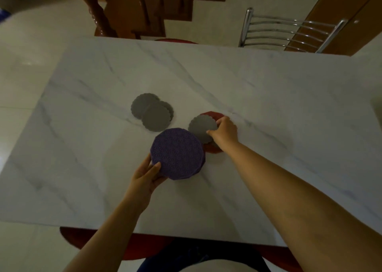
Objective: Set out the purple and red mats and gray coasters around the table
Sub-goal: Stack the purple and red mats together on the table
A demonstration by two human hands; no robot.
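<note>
At the middle of the marbled white desk (268, 98), the left hand (144, 178) grips the stacked purple mats (177, 151), while the fingers (219, 123) of the right hand (224, 132) pinch a gray coaster (200, 129) on a red mat (213, 150). Two more gray coasters (152, 111) overlap just beyond. A metal chair (289, 34) and wooden stairs (134, 9) stand past the far edge.

Three coasters (157, 116) are in view: two overlapping at the far left, and one to the right on a red mat (213, 114). One red mat shows. Purple mats (177, 154) lie stacked near, at least two. One metal chair (289, 32) stands far right.
</note>
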